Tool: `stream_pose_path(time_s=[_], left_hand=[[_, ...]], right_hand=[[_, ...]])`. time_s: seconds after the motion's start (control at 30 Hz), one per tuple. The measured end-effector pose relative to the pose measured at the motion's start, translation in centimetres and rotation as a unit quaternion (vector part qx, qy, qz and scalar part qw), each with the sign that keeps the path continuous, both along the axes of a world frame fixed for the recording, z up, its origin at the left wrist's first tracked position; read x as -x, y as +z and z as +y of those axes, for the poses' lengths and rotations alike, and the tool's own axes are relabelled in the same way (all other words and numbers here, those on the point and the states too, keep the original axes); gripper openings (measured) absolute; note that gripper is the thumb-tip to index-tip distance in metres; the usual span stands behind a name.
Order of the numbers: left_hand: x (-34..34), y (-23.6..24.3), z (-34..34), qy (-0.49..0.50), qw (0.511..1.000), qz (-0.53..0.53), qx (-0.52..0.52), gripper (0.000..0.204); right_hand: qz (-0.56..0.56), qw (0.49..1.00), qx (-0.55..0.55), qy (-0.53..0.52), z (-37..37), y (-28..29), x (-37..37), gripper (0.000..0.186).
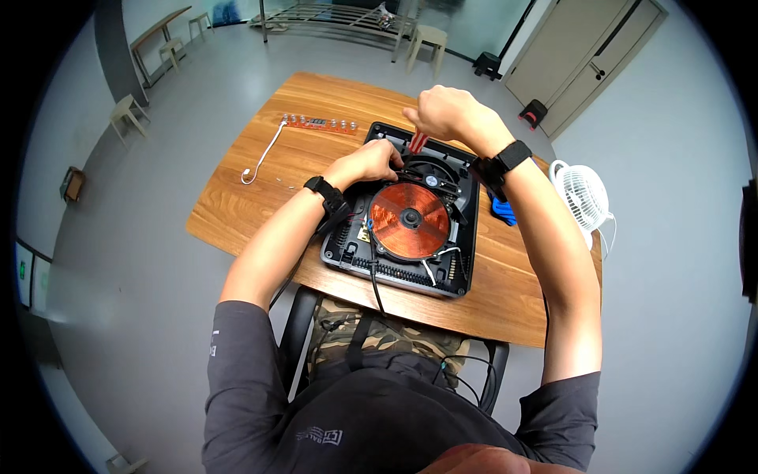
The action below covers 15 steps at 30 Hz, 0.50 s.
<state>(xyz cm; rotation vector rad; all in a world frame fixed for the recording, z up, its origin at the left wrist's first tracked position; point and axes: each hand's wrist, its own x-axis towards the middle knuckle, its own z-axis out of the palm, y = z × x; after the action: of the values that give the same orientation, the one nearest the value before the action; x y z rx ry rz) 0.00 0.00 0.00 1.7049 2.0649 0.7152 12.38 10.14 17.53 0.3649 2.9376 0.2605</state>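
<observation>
An opened induction cooker lies on the wooden table in front of me, its black shell showing a round copper coil and a dark fan behind it. My right hand is closed over the top of a screwdriver with a red and white striped handle, held upright over the cooker's far part. The screwdriver's tip is hidden. Beside it, my left hand reaches into the shell left of the fan. Its fingers are bent together there, and whatever may be between them cannot be made out.
An orange circuit board with a white cable lies at the table's far left. Small loose pieces are near my left wrist. Right of the cooker are a blue object and a white fan. A black cord hangs over the near edge.
</observation>
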Motion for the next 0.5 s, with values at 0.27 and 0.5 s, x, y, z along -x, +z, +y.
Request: stream_pose_path(time_s=[0.27, 0.5], left_hand=[[-1.3, -0.7, 0.9, 0.005, 0.999, -0.014, -0.035, 0.038], [-0.8, 0.1, 0.6, 0.000, 1.000, -0.011, -0.006, 0.041]], right_hand=[[0.001, 0.991, 0.132, -0.017, -0.5, 1.3, -1.3, 0.034], [0.092, 0.995, -0.028, 0.011, 0.8, -0.6, -1.4, 0.037]])
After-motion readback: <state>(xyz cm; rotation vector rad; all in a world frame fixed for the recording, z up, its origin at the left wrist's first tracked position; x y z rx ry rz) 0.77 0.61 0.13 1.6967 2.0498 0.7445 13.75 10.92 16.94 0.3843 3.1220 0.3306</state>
